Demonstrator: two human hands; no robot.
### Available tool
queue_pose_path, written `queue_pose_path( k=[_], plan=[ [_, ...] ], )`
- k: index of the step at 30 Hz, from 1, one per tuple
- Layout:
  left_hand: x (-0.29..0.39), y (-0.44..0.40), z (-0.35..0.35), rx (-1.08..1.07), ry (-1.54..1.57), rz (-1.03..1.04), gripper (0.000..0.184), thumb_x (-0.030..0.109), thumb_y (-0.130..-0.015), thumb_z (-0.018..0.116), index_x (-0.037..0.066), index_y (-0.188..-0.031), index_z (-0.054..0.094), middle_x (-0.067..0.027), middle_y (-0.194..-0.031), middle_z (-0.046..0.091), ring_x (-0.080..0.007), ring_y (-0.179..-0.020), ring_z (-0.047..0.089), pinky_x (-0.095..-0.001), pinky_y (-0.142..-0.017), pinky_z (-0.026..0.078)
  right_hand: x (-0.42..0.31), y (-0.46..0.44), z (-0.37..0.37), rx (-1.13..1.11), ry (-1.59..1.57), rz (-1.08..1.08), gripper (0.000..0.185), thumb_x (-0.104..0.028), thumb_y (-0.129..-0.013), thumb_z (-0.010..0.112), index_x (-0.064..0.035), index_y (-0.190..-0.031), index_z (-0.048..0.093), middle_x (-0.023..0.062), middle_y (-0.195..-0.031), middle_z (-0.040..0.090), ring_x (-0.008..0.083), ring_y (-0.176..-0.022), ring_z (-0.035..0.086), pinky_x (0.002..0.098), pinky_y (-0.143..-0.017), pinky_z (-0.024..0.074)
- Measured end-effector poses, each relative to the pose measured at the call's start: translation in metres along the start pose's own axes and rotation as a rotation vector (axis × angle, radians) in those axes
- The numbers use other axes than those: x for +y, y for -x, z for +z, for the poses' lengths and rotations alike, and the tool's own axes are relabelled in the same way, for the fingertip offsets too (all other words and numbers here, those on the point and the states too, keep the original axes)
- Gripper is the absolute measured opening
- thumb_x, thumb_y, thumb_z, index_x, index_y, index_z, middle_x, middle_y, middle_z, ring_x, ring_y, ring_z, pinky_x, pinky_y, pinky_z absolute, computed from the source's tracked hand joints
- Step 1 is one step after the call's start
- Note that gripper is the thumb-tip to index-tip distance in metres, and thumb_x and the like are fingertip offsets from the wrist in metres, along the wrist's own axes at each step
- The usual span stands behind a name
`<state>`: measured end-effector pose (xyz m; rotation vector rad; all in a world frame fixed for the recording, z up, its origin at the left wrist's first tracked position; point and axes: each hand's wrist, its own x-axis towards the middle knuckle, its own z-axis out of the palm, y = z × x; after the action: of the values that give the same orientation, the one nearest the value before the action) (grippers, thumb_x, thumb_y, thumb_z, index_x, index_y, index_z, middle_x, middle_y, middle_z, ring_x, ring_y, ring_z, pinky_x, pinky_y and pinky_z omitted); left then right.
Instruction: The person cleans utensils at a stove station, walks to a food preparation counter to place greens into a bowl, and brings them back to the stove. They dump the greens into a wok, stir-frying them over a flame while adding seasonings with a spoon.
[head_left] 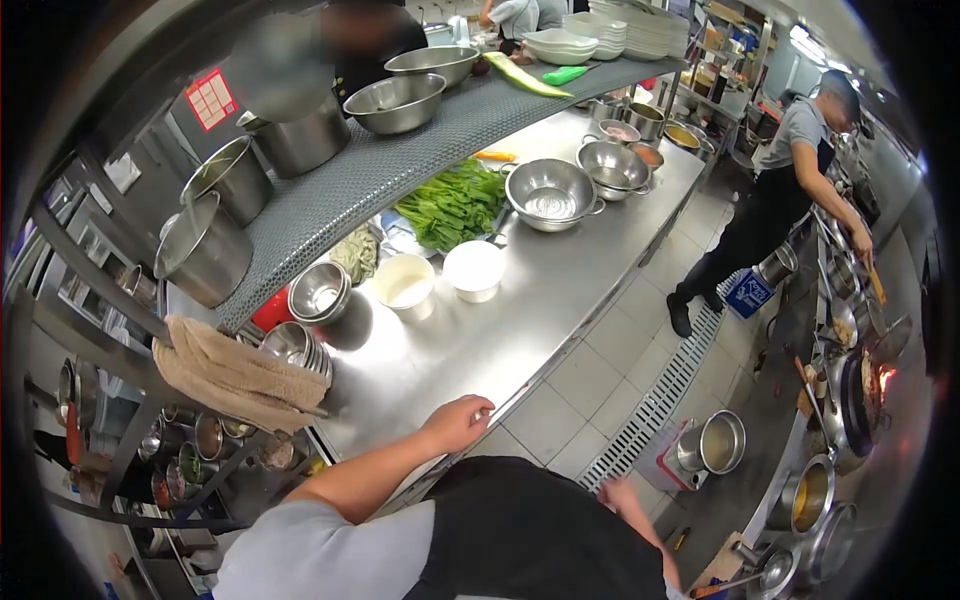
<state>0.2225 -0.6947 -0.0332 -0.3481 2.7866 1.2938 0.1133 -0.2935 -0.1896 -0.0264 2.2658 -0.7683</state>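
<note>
My left hand rests at the front edge of the steel counter, its fingers curled in with nothing visible in them. My right hand hangs low on my other side above the floor; it is smeared and its fingers are hard to make out. On the counter beyond my left hand stand a white tub and a second white tub. Behind them lies a heap of leafy greens, with a steel bowl to its right.
A raised shelf holds steel pots, bowls and stacked white dishes. A towel hangs at the left. A co-worker tends the stove line at right, where a flame burns beside a wok. A steel pot stands low near the floor drain.
</note>
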Motion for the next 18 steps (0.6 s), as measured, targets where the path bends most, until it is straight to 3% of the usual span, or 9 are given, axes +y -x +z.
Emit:
queue_pose_path(
  k=[2, 3, 5, 7, 9, 10, 12, 14, 18],
  plan=[
    [-0.008, 0.003, 0.003, 0.078, 0.018, -0.022, 0.022, 0.02, -0.09, 0.06, 0.006, -0.106, 0.064, -0.0096, -0.094, 0.064, -0.02, -0.075, 0.06, -0.0323, -0.071, 0.049, -0.118, -0.034, -0.032, -0.015, -0.084, -0.116, 0.051, -0.02, -0.088, 0.055, -0.0008, -0.135, 0.049, 0.0116, -0.068, 0.065, 0.0205, -0.058, 0.065, 0.0348, -0.056, 0.0528],
    [-0.006, 0.003, 0.004, 0.119, 0.123, -0.05, 0.021, 0.019, -0.09, 0.06, 0.005, -0.106, 0.065, -0.0085, -0.089, 0.064, -0.0181, -0.072, 0.059, -0.031, -0.069, 0.049, -0.179, -0.053, -0.05, -0.134, -0.154, -0.16, 0.072, -0.017, -0.088, 0.058, -0.0069, -0.151, 0.024, 0.0107, -0.067, 0.065, 0.0189, -0.057, 0.064, 0.0341, -0.053, 0.0519],
    [-0.004, -0.001, 0.011, 0.223, 0.258, -0.015, 0.021, 0.019, -0.092, 0.06, 0.004, -0.105, 0.065, -0.0052, -0.075, 0.061, -0.0132, -0.065, 0.055, -0.0282, -0.063, 0.047, -0.304, -0.083, -0.083, -0.134, -0.009, -0.35, 0.08, -0.017, -0.089, 0.06, -0.0106, -0.154, 0.013, 0.0093, -0.064, 0.063, 0.0175, -0.053, 0.061, 0.0318, -0.05, 0.0498],
    [0.013, 0.002, 0.014, 0.217, 0.286, -0.116, 0.023, 0.021, -0.092, 0.06, 0.003, -0.106, 0.064, -0.0093, -0.084, 0.064, -0.0185, -0.07, 0.058, -0.0315, -0.066, 0.048, -0.405, -0.126, -0.107, -0.16, -0.004, -0.44, 0.087, -0.016, -0.089, 0.058, -0.01, -0.154, 0.001, 0.0091, -0.062, 0.061, 0.0176, -0.049, 0.058, 0.0318, -0.047, 0.048],
    [0.018, 0.008, 0.024, 0.232, 0.261, -0.232, 0.025, 0.022, -0.092, 0.059, 0.002, -0.106, 0.064, -0.0128, -0.091, 0.066, -0.023, -0.074, 0.062, -0.0346, -0.068, 0.05, -0.474, -0.154, -0.122, -0.061, -0.109, -0.533, 0.067, -0.018, -0.089, 0.059, -0.0017, -0.147, 0.029, 0.0109, -0.063, 0.061, 0.0181, -0.049, 0.058, 0.0327, -0.045, 0.0467],
    [0.017, 0.014, 0.031, 0.275, 0.22, -0.241, 0.025, 0.022, -0.092, 0.06, 0.002, -0.106, 0.064, -0.0124, -0.09, 0.066, -0.0223, -0.073, 0.062, -0.0344, -0.068, 0.05, -0.489, -0.17, -0.127, -0.071, -0.103, -0.549, 0.067, -0.018, -0.089, 0.059, -0.0017, -0.147, 0.029, 0.0109, -0.063, 0.061, 0.0181, -0.049, 0.058, 0.0327, -0.045, 0.0467],
    [0.025, 0.038, 0.029, 0.286, 0.239, -0.265, 0.027, 0.024, -0.092, 0.061, 0.002, -0.107, 0.065, -0.0108, -0.087, 0.066, -0.021, -0.072, 0.062, -0.0332, -0.068, 0.05, -0.536, -0.203, -0.134, -0.163, 0.108, -0.255, 0.036, -0.019, -0.087, 0.059, 0.0026, -0.116, 0.055, 0.0133, -0.066, 0.062, 0.0179, -0.048, 0.056, 0.0335, -0.043, 0.0453],
    [0.025, 0.07, 0.034, 0.505, 0.355, -0.37, 0.026, 0.024, -0.092, 0.062, 0.003, -0.108, 0.065, -0.0086, -0.086, 0.067, -0.018, -0.072, 0.063, -0.0312, -0.069, 0.051, -0.553, -0.221, -0.135, -0.167, 0.232, -0.204, 0.023, -0.023, -0.087, 0.059, -0.0002, -0.09, 0.058, 0.014, -0.069, 0.064, 0.0166, -0.046, 0.054, 0.0356, -0.042, 0.0453],
    [0.001, 0.129, 0.058, 1.016, 0.4, -0.743, 0.016, 0.016, -0.093, 0.061, 0.003, -0.101, 0.063, -0.0043, -0.083, 0.066, -0.011, -0.072, 0.061, -0.0261, -0.06, 0.051, -0.568, -0.256, -0.14, -0.257, 0.32, -0.125, 0.029, -0.031, -0.088, 0.06, -0.0017, -0.093, 0.059, 0.0132, -0.071, 0.064, 0.0154, -0.046, 0.052, 0.0337, -0.045, 0.0457]
  ],
)
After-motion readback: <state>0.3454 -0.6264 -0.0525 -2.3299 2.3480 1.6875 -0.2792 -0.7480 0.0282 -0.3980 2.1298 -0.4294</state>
